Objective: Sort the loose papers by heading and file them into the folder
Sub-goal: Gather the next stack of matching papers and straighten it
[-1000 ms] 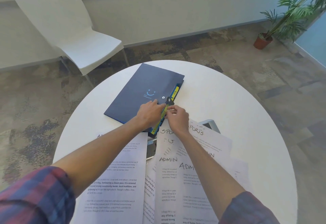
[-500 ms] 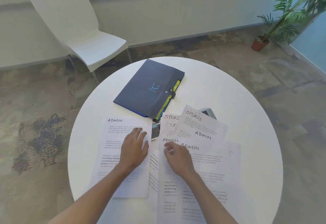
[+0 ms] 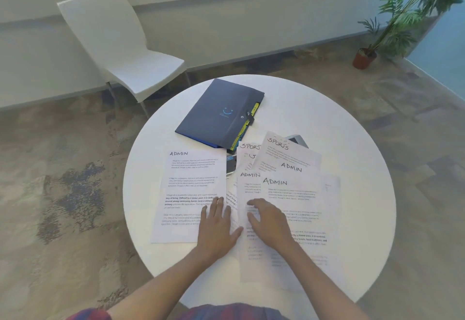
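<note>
Round white desk, left hand flat and open on one sheet, right hand spread on overlapping papers near the front edge, closed blue folder toward the far edge.

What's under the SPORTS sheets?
A grey device corner pokes out behind the SPORTS sheets, a dark phone-like edge beside them. The rest is covered.

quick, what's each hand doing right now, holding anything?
Left hand: open, flat on the single ADMIN sheet, holding nothing.
Right hand: open, fingers spread on the overlapping papers, holding nothing.
</note>
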